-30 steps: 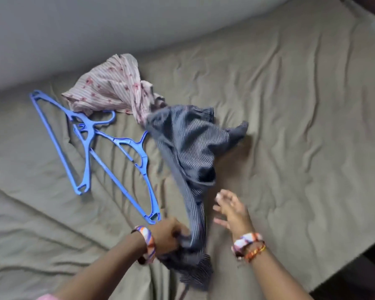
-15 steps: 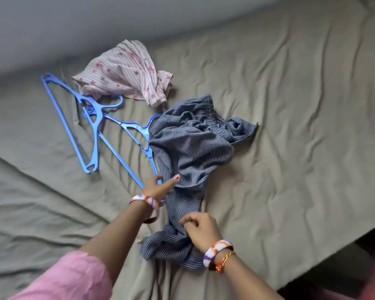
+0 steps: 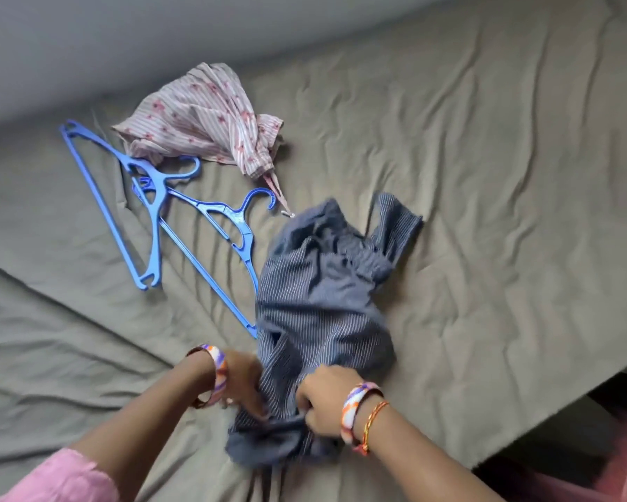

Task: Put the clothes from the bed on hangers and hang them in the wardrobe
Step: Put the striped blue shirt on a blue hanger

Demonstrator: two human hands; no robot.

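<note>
A: Bed surface?

B: The bed [image 3: 486, 175] carries an olive sheet, matte and heavily creased.

A: Garments?

B: 2. A blue shirt [image 3: 319, 302], thin cloth with fine pale pinstripes, lies crumpled near the bed's front edge. A pink shirt [image 3: 203, 117], striped with a floral print, sits bunched further back, apart from the first.

A: Hangers?

B: 2 hangers [image 3: 152, 211], blue moulded plastic, triangular with hooks, overlap at the left. One bar's end touches the blue shirt's edge.

A: Hands?

B: The left hand [image 3: 243, 378], blurred, grips the blue shirt's lower end. The right hand [image 3: 326, 400] is curled tight on the same bunched cloth. Each wrist wears a patterned bangle.
</note>
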